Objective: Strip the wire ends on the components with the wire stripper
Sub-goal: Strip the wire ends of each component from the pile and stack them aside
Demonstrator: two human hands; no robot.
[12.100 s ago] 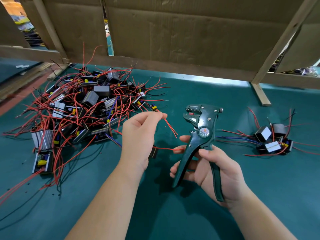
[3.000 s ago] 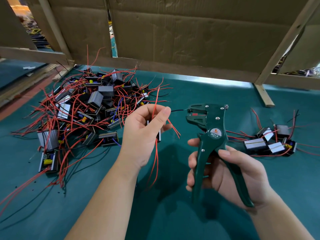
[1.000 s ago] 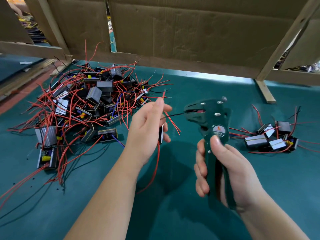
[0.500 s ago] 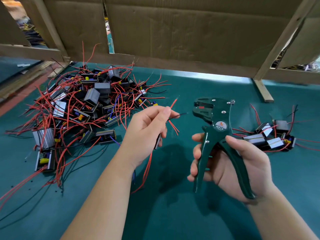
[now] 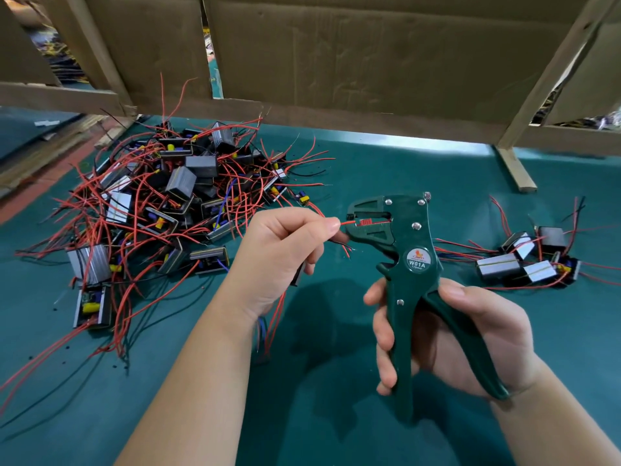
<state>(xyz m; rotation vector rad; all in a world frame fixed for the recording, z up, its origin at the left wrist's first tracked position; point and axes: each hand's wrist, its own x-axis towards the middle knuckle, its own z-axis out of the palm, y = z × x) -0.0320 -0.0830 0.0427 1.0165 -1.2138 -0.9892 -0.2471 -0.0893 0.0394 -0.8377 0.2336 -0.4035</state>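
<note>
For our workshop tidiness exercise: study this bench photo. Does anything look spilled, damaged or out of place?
Small black bits lie scattered on the green mat beside the tangled pile of parts, like loose offcuts. Nothing looks damaged.

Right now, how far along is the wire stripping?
Apparently done: the small group of components on the right. In hand: the left hand pinches a red wire, its end between the open jaws of the wire stripper; the right hand grips the handles. Left: the large pile on the left.

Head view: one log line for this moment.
left hand pinches red wire | right hand grips wire stripper | wire end in open jaws
</note>
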